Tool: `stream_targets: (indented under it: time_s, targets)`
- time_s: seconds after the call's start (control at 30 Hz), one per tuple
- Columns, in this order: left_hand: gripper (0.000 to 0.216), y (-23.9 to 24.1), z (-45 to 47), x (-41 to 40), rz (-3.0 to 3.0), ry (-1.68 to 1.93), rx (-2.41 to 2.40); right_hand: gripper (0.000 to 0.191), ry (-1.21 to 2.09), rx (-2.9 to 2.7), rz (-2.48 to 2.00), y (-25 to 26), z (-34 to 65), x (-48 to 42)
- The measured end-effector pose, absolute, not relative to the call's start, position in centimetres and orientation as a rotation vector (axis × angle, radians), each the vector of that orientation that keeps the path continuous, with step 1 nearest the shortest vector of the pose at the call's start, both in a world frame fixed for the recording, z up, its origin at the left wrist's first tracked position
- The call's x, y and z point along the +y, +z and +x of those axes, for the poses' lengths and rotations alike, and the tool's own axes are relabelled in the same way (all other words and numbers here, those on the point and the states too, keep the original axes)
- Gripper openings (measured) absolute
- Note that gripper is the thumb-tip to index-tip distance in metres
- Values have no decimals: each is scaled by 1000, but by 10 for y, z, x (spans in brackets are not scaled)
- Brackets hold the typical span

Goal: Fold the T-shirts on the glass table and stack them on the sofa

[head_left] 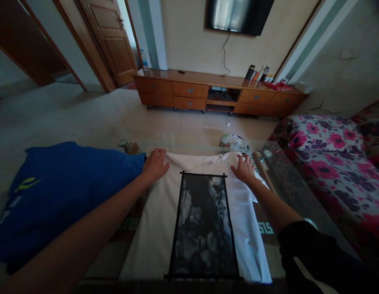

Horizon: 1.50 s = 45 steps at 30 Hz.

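Observation:
A white T-shirt [159, 204] lies spread before me on a glass-topped table, its collar at the far end. A dark, black-bordered printed panel [204, 228] covers the shirt's middle. My left hand [155, 164] is at the shirt's far left shoulder, fingers curled on the cloth and thumb to the side. At the opposite shoulder, my right hand [244, 166] has its bent fingers on the fabric. Left of the shirt lies a blue garment [70, 192] with a yellow-green mark, its right end touching or just beside my left hand.
The glass table [299, 196] has a patterned border. Behind it are a bag of mixed items [234, 143] and a long wooden cabinet [189, 90] with bottles on top. A flowered sofa [336, 163] stands at right. A television [238, 16] hangs on the wall.

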<state>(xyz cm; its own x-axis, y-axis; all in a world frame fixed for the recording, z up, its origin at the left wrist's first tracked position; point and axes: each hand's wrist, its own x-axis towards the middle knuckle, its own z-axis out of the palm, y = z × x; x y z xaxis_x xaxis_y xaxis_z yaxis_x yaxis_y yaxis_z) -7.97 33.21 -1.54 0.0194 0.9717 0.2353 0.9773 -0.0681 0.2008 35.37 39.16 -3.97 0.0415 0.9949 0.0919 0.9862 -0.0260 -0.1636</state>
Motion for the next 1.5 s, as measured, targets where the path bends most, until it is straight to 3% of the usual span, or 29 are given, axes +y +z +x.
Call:
stream_targets:
  time_s: [0.27, 0.57, 0.93, 1.1, 1.3, 1.5]
  targets:
    - [29, -12, -64, 189, -2553, -434, -2037, 65, 39, -2123, -1947, -32, 339, 306]
    - [63, -57, -57, 73, -2625, -367, -1868, 68, 12, -2342, -1908, -65, 368, 140]
    - [63, -75, -46, 48, -2498, -334, -1833, 72, 33, -2382, -2029, -75, 392, 121]
    - [47, -58, -33, 68, -2415, -352, -1929, 70, 10, -2370, -2054, -65, 383, 127]
    - [41, -42, -16, 106, -2296, -438, -2032, 55, 70, -2343, -1918, -45, 328, 164]
    - [47, -60, -12, 136, -2371, -575, -1976, 49, 231, -2436, -1700, -43, 244, 234]
